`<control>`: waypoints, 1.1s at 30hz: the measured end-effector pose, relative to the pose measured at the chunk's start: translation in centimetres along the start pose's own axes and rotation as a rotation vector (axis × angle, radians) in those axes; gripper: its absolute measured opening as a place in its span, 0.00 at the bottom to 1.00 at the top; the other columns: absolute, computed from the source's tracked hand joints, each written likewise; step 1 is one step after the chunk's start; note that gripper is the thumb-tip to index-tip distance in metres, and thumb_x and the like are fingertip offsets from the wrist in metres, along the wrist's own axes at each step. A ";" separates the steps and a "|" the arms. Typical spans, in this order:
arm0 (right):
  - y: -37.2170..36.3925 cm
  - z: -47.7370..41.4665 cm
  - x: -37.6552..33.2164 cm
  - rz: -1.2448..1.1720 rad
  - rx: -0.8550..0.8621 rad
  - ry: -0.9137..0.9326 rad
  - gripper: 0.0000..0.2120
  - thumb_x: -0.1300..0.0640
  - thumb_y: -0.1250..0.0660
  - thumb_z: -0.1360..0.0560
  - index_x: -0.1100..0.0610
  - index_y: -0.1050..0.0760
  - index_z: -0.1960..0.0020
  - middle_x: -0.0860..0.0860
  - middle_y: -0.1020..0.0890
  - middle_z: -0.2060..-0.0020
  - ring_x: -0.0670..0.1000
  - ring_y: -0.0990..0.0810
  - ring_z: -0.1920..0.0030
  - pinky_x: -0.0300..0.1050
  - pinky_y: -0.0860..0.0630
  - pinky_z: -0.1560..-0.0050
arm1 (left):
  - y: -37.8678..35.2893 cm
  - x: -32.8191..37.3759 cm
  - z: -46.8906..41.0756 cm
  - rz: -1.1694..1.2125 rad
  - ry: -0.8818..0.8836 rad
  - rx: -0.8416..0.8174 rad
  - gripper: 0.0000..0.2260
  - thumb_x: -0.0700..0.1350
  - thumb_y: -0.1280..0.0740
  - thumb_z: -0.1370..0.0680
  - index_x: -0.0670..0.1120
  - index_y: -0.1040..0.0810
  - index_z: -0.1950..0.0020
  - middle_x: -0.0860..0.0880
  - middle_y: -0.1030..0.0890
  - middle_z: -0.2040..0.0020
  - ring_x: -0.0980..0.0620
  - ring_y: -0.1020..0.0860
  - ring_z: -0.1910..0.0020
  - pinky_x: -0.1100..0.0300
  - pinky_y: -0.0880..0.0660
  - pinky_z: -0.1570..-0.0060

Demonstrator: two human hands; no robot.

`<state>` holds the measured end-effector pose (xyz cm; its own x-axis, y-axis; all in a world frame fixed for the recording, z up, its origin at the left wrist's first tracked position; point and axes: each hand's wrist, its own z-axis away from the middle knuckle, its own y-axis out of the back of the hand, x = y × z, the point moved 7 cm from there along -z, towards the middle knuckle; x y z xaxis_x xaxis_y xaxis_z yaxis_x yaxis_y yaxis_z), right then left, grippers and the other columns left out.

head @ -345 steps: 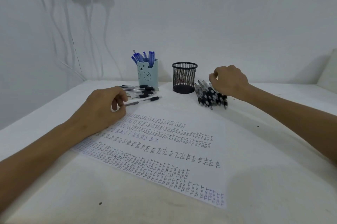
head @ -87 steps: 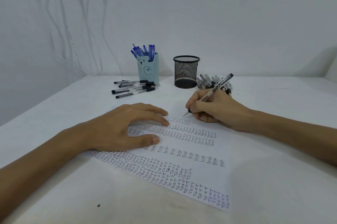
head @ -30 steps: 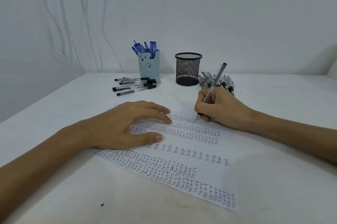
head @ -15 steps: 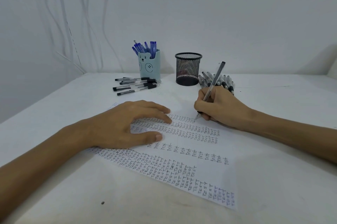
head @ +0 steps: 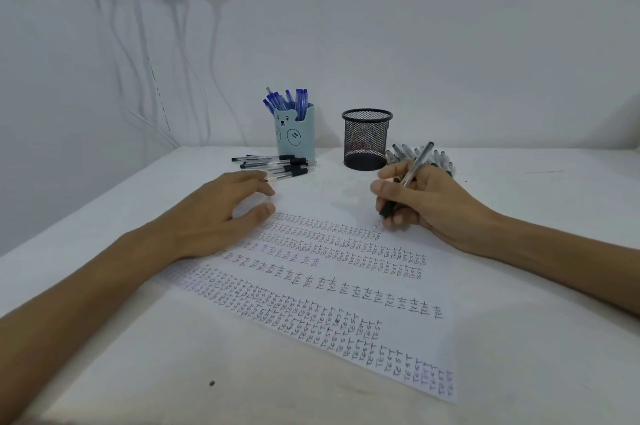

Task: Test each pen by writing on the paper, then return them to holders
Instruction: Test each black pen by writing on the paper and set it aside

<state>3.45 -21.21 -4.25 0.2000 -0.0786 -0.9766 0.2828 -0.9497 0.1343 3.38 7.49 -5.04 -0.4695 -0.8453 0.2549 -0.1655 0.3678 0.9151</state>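
A white paper (head: 346,286) covered with rows of handwritten test marks lies in front of me. My right hand (head: 426,203) grips a clear pen with a black grip (head: 408,179), its tip just above the end of the top written row. My left hand (head: 221,213) hovers over the paper's upper left corner, fingers loosely curved and holding nothing. A light blue bear holder (head: 295,134) with blue pens stands at the back. Next to it stands a black mesh holder (head: 366,139). Several black-capped pens (head: 277,165) lie in front of the bear holder.
A pile of clear black pens (head: 436,158) lies right of the mesh holder, partly behind my right hand. White cables (head: 138,44) hang down the wall at the back left. The white table (head: 138,355) meets the wall behind the holders.
My left hand has lifted off the paper and moved up toward the loose pens, fingers now curved. My right hand still holds the pen, its tip just off the top row.
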 end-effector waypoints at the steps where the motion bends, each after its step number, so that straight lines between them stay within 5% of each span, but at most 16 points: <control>1: -0.2 0.0 -0.1 -0.031 0.000 -0.008 0.15 0.53 0.29 0.24 0.61 0.27 0.44 0.62 0.17 0.61 0.56 0.19 0.69 0.42 0.20 0.67 | 0.0 -0.3 0.0 0.004 0.011 0.002 0.32 0.74 0.48 0.24 0.58 0.24 0.29 0.58 0.31 0.22 0.63 0.37 0.25 0.60 0.39 0.27; 6: 0.5 -0.3 0.6 -0.236 0.124 -0.151 0.12 0.53 0.41 0.15 0.62 0.27 0.43 0.64 0.15 0.62 0.58 0.16 0.70 0.43 0.17 0.65 | 0.2 -1.3 -0.2 0.019 0.069 0.005 0.27 0.71 0.42 0.21 0.57 0.23 0.30 0.55 0.32 0.22 0.60 0.36 0.25 0.62 0.42 0.30; 10: -0.1 0.1 0.1 -0.177 0.031 -0.091 0.10 0.57 0.39 0.16 0.63 0.27 0.40 0.64 0.15 0.61 0.55 0.17 0.71 0.48 0.16 0.59 | 0.0 -1.5 -0.2 0.028 0.088 -0.031 0.32 0.73 0.46 0.27 0.58 0.24 0.31 0.57 0.29 0.26 0.59 0.32 0.29 0.61 0.38 0.31; 13: -0.4 0.2 -0.3 -0.133 -0.016 -0.073 0.13 0.55 0.38 0.16 0.64 0.26 0.39 0.63 0.16 0.62 0.53 0.18 0.71 0.42 0.17 0.66 | 0.2 -1.4 -0.2 -0.002 0.064 0.003 0.29 0.71 0.45 0.25 0.54 0.22 0.35 0.56 0.25 0.33 0.54 0.26 0.33 0.56 0.32 0.33; 18: 0.0 -0.1 -2.2 0.184 -0.013 0.030 0.23 0.47 0.38 0.17 0.67 0.26 0.38 0.56 0.20 0.74 0.47 0.28 0.80 0.35 0.36 0.81 | 1.4 -0.7 -0.6 0.004 0.006 0.168 0.08 0.48 0.30 0.19 0.50 0.19 0.41 0.53 0.20 0.45 0.54 0.21 0.47 0.53 0.24 0.43; 21: 1.0 -1.0 -3.4 0.325 0.025 0.053 0.19 0.46 0.38 0.17 0.63 0.24 0.46 0.59 0.22 0.73 0.48 0.30 0.81 0.36 0.37 0.80 | 1.8 -0.5 -0.5 0.043 -0.008 0.234 0.09 0.37 0.27 0.21 0.48 0.18 0.44 0.54 0.18 0.49 0.57 0.20 0.51 0.54 0.21 0.48; 23: 2.7 -2.3 -4.0 0.463 0.122 0.044 0.20 0.43 0.39 0.17 0.61 0.25 0.51 0.62 0.21 0.72 0.49 0.30 0.81 0.36 0.35 0.79 | 2.1 -0.5 -0.4 0.070 -0.011 0.265 0.10 0.35 0.27 0.23 0.49 0.18 0.47 0.54 0.17 0.52 0.57 0.19 0.54 0.56 0.20 0.49; 26: 5.8 -4.6 -4.5 0.816 0.236 0.002 0.21 0.40 0.38 0.19 0.59 0.23 0.49 0.50 0.22 0.77 0.46 0.26 0.79 0.38 0.29 0.73 | 2.1 -0.3 -0.3 0.088 -0.035 0.287 0.11 0.33 0.26 0.24 0.50 0.18 0.49 0.55 0.17 0.53 0.56 0.20 0.54 0.64 0.22 0.53; 29: 8.4 -6.8 -5.1 0.975 0.299 -0.007 0.22 0.43 0.31 0.22 0.64 0.19 0.50 0.54 0.19 0.69 0.49 0.23 0.69 0.45 0.26 0.59 | 1.9 -0.1 -0.3 0.094 -0.051 0.274 0.12 0.33 0.26 0.25 0.50 0.18 0.50 0.56 0.18 0.54 0.57 0.21 0.53 0.63 0.24 0.55; 33: 10.2 -9.1 -5.0 1.130 0.289 -0.044 0.23 0.46 0.28 0.24 0.62 0.28 0.67 0.58 0.21 0.70 0.54 0.25 0.67 0.44 0.29 0.63 | 1.9 -0.1 -0.3 0.088 -0.054 0.270 0.11 0.34 0.26 0.24 0.49 0.17 0.50 0.56 0.18 0.53 0.58 0.21 0.53 0.63 0.24 0.55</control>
<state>13.92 -27.78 3.53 0.1674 -0.9286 -0.3311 -0.2610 -0.3656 0.8934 3.33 8.14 -3.24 -0.5367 -0.7864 0.3060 -0.3433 0.5347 0.7722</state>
